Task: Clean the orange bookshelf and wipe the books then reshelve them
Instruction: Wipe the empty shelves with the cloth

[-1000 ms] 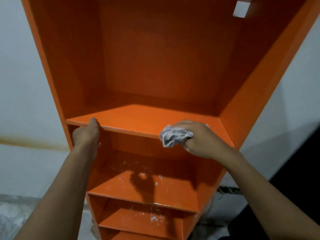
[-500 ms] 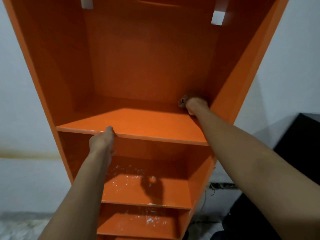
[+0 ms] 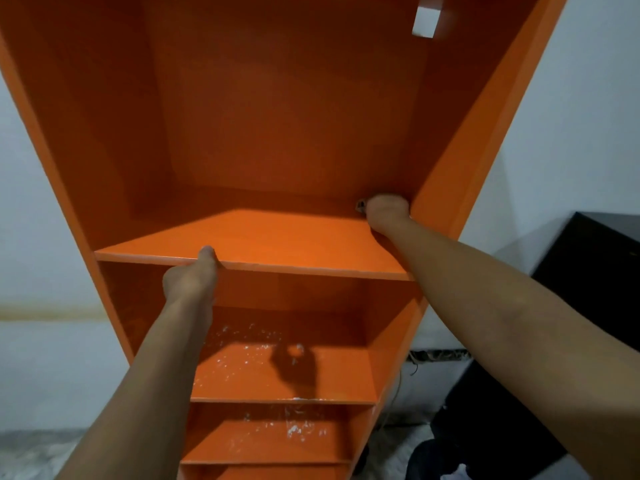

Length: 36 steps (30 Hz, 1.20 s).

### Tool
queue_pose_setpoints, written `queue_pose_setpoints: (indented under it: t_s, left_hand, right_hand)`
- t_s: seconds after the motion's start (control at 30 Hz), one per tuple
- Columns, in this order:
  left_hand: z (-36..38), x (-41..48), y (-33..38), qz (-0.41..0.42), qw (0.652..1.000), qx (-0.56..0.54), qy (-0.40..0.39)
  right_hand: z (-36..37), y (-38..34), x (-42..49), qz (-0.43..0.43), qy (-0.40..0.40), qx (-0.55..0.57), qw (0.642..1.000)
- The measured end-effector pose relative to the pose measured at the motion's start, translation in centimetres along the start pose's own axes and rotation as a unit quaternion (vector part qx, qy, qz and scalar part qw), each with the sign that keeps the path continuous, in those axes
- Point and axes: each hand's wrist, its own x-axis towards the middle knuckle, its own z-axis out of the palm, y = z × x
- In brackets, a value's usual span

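The orange bookshelf (image 3: pixel 277 116) is standing against a pale wall (image 3: pixel 571 116) and filling most of the view; no books are showing on it or around it. The left hand (image 3: pixel 192 278) is gripping the front edge of the upper shelf (image 3: pixel 294 240), thumb lying over the top, the other fingers hidden beneath the board. The right hand (image 3: pixel 386 211) is reaching into that shelf's back right corner, bunched into a fist against the side panel. A small grey scrap is poking out beside it, which I am reading as the cloth (image 3: pixel 361 205), though most of it is hidden. Judgement on handling: the boards are looking rigid, glossy and probably slick, so the cloth is likely gliding easily while a bare palm may be slipping. The emptied unit is probably light enough to rock under a push into the corner, so bracing at a shelf's front lip is looking like the sensible hold. The cloth is soft and light, best taken wadded in the fist so the knuckles are driving it into the seam. White specks (image 3: pixel 249 351) are lying on the lower shelf (image 3: pixel 339 375) and the one below; being loose, they are likely to scatter if swept fast.
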Motion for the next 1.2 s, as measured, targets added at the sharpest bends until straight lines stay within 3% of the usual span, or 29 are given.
queue_pose_setpoints:
  t_s: [0.17, 0.3, 0.47, 0.53, 0.6, 0.67, 0.77, 0.83, 0.93, 1.0, 1.07, 1.2]
  left_hand:
    - [-0.3, 0.1, 0.2, -0.005, 1.0, -0.005, -0.018]
    - [-0.4, 0.0, 0.4, -0.009, 1.0, -0.002, -0.029]
    - [-0.4, 0.0, 0.5, -0.013, 1.0, 0.01, -0.027]
    - [-0.3, 0.0, 0.5, -0.015, 0.999, 0.009, -0.03]
    - [-0.3, -0.2, 0.5, -0.015, 0.999, 0.005, -0.032]
    - [-0.4, -0.3, 0.6, -0.013, 1.0, 0.005, -0.028]
    - [-0.3, -0.2, 0.6, -0.014, 1.0, 0.005, -0.026]
    - [-0.2, -0.2, 0.5, -0.012, 1.0, 0.005, -0.026]
    - [-0.2, -0.3, 0.5, -0.007, 1.0, 0.003, -0.019]
    - [-0.1, -0.1, 0.4, -0.002, 1.0, 0.003, -0.017]
    - [-0.3, 0.0, 0.1, 0.002, 1.0, 0.002, -0.017]
    - [-0.4, -0.3, -0.3, 0.028, 0.999, 0.014, -0.008]
  right_hand:
    - [-0.4, 1.0, -4.8, 0.018, 0.072, 0.064, 0.995]
    - [-0.2, 1.8, -11.6, 0.019, 0.083, 0.119, 0.989]
    - [-0.4, 2.6, -19.6, -0.004, -0.026, 0.216, 0.976]
    - [-0.2, 2.6, -21.1, -0.01, 0.086, 0.319, 0.944]
    - [0.1, 2.7, -20.5, 0.008, 0.199, 0.317, 0.927]
    - [1.0, 2.1, -18.2, 0.017, 0.231, 0.28, 0.932]
    - [2.5, 0.6, -16.2, 0.029, 0.215, 0.236, 0.947]
    - [3.7, -0.6, -16.7, -0.012, 0.215, 0.254, 0.943]
    - [5.1, -2.7, -19.8, -0.175, 0.193, 0.329, 0.908]
    - [6.8, -2.8, -21.4, -0.231, 0.21, 0.351, 0.883]
    - [8.3, -1.7, -21.7, -0.186, 0.273, 0.412, 0.849]
    - [9.1, 0.9, -20.2, -0.005, 0.392, 0.472, 0.79]
